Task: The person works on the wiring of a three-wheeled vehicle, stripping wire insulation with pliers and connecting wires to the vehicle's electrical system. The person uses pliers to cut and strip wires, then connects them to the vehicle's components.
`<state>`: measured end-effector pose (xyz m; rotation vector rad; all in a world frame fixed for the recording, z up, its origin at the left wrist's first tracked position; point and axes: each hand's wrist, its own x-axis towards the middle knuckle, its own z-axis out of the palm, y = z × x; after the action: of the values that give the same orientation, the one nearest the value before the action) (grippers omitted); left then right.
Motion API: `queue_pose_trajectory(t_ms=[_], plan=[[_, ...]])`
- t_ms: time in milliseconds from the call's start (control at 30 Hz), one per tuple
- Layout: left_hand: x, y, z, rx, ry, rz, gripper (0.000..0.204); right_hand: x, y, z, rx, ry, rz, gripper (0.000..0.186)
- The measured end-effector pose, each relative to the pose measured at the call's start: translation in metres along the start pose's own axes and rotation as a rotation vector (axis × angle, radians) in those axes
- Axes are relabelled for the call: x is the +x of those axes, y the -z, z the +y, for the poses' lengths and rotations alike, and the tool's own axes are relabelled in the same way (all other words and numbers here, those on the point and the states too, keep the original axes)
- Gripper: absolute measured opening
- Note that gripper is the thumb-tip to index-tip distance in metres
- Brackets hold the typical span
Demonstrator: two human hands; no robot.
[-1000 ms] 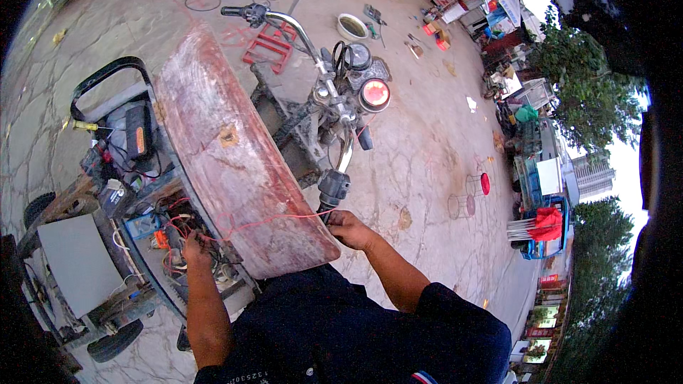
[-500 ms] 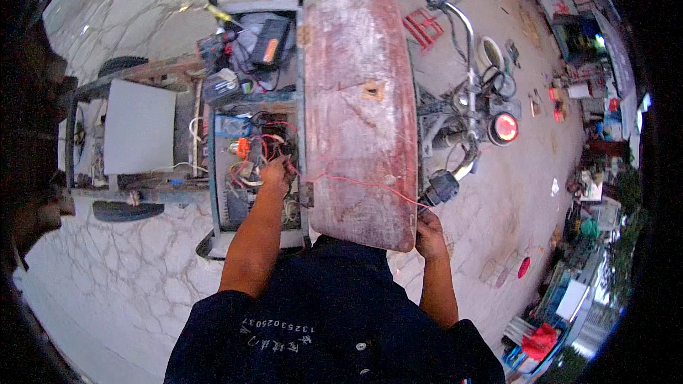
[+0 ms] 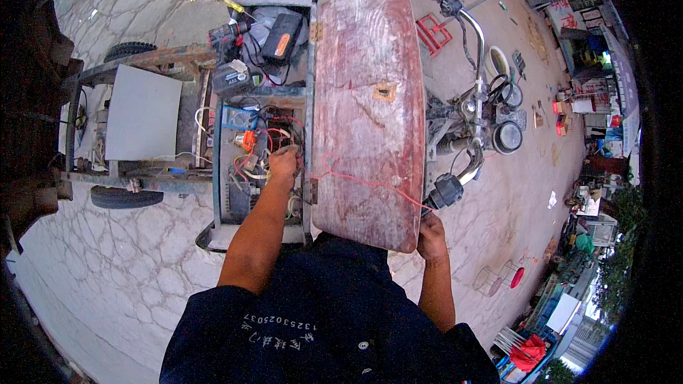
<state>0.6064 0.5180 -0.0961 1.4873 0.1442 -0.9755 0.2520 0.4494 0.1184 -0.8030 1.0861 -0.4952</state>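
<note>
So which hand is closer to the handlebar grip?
Right. The right hand is just below the handlebar grip, almost touching it. The left hand is across the raised seat, in the wires.

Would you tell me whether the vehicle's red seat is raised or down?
Raised: the red seat stands hinged up, exposing the wiring compartment.

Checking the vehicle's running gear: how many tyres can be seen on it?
2. One tyre sits at the far side of the frame, left of the open compartment; the other tyre lies at the near side, below the grey panel. More may be hidden.
</note>
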Motion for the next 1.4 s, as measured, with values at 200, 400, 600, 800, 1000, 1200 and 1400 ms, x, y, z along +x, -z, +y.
queue_pose_trajectory(t_ms=[200, 400, 600, 800, 1000, 1200, 1400], plan=[[-0.039, -0.011, 0.031, 0.321, -0.272, -0.185, 0.019, 0.0, -0.007, 0.001, -0.007, 0.035, 0.021, 0.042], [-0.119, 0.003, 0.058, 0.34, -0.311, -0.363, 0.014, -0.001, -0.01, 0.001, -0.027, 0.038, 0.025, 0.037], [-0.174, 0.03, 0.065, 0.32, -0.227, -0.488, 0.009, 0.002, -0.001, 0.007, -0.004, 0.082, -0.022, 0.038], [-0.216, 0.056, 0.08, 0.577, -0.285, -0.469, 0.011, 0.004, 0.018, 0.021, -0.039, 0.08, -0.057, 0.039], [-0.233, 0.083, 0.066, 0.912, -0.558, -0.34, 0.014, 0.018, 0.043, 0.044, -0.184, -0.01, 0.07, 0.024], [-0.236, 0.08, 0.061, 1.062, -0.643, -0.202, 0.011, 0.024, 0.034, 0.055, -0.25, -0.013, 0.175, 0.015], [-0.229, 0.068, 0.058, 0.928, -0.651, -0.217, 0.013, 0.021, 0.047, 0.069, -0.302, 0.05, 0.123, 0.022]])
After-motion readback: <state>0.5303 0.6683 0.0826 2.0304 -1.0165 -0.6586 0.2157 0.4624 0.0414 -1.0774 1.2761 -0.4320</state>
